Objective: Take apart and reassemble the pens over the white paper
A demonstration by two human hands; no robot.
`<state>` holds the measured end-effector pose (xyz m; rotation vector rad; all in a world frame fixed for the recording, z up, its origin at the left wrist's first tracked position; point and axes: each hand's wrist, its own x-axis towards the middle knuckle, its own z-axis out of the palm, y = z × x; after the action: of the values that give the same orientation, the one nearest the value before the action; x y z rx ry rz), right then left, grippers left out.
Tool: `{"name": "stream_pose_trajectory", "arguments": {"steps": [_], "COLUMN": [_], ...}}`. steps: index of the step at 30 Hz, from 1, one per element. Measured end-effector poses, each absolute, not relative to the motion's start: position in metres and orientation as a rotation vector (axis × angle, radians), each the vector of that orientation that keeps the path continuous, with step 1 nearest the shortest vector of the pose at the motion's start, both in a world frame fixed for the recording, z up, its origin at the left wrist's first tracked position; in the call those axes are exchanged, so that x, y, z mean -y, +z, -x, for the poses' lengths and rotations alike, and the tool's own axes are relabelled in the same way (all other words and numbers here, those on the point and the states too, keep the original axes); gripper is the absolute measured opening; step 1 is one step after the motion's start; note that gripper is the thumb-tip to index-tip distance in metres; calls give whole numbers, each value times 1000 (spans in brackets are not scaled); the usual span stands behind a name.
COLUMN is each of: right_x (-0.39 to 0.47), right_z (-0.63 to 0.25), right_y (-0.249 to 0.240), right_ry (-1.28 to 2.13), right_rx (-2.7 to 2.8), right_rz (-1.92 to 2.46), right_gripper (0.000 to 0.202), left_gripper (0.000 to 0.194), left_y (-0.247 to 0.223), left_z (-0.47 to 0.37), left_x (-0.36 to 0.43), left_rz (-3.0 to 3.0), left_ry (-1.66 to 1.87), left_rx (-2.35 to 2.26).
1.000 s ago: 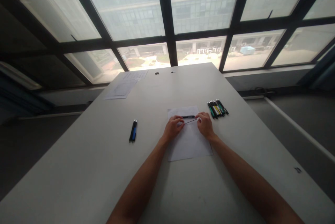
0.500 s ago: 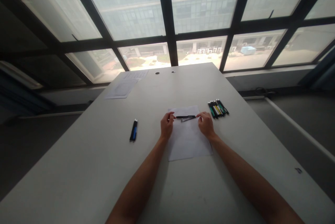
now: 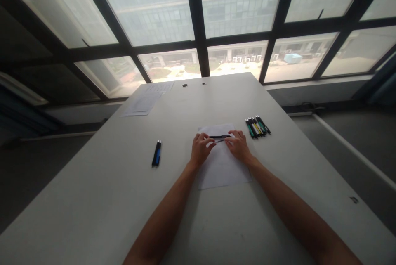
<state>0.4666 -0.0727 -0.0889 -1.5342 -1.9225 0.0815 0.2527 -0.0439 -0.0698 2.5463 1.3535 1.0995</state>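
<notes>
A white sheet of paper (image 3: 224, 174) lies in front of me with both hands over its upper part. Between the hands, a black pen (image 3: 219, 136) lies crosswise. Just below it is a thin grey-and-dark stick-like piece (image 3: 220, 140), too small to identify. My left hand (image 3: 199, 149) has its fingers curled at the pen's left end, with the thumb tip by the thin piece. My right hand (image 3: 239, 146) is curled at the pen's right end, its thumb and a finger close to the thin piece's other end. Fingertips partly cover both ends.
Several pens (image 3: 258, 127) with green, white and yellow parts lie side by side right of the paper. Two pens (image 3: 156, 153), one with blue, lie to the left. Printed sheets (image 3: 142, 104) rest at the table's far left. A small dark scrap (image 3: 354, 200) sits near the right edge.
Both hands have moved inward along the pen. Their thumbs now reach the thin piece below it, whose visible length is shorter.
</notes>
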Motion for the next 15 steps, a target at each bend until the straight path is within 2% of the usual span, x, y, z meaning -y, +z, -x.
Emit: {"name": "stream_pose_trajectory", "arguments": {"steps": [7,15], "right_x": [69,66], "right_z": [-468,-469], "right_y": [-91,-95], "right_ry": [95,81], "right_rx": [1946,1934], "right_rz": [1531,1430], "right_gripper": [20,12], "left_gripper": [18,4], "left_y": [-84,-84], "left_z": [-252,-255], "left_x": [35,34], "left_rz": [-2626,-2687], "left_ry": [1001,949], "left_rx": [-1317,-1204]}}
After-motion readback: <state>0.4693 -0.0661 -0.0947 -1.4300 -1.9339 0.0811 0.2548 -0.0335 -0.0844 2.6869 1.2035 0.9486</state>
